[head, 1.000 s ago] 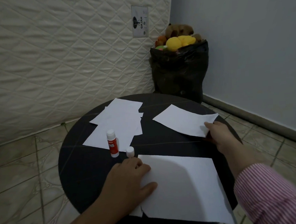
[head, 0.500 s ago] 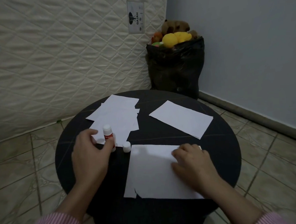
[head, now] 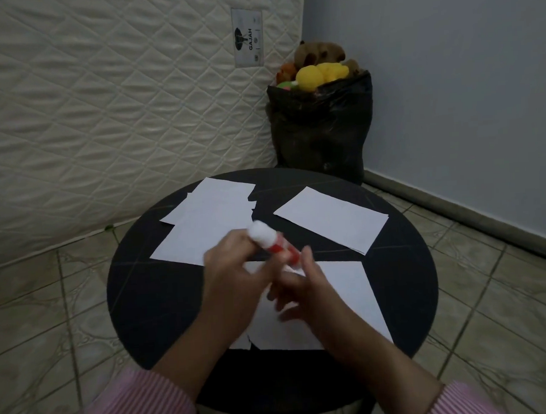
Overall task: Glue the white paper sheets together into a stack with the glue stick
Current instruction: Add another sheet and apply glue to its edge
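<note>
A red glue stick with a white end is held tilted above the round black table. My left hand grips its white upper end. My right hand holds the lower red part, its fingers blurred. Under both hands lies a white sheet at the table's near side. A loose pile of white sheets lies at the back left. A smaller stack of sheets lies at the back right. The small white cap seen earlier is hidden behind my hands.
A black bag stuffed with plush toys stands on the tiled floor behind the table. A quilted mattress leans upright at the back left. A blue-grey wall runs along the right.
My left hand has lifted the glue stick off the table. My right hand has left the near sheet and come up to the stick.
</note>
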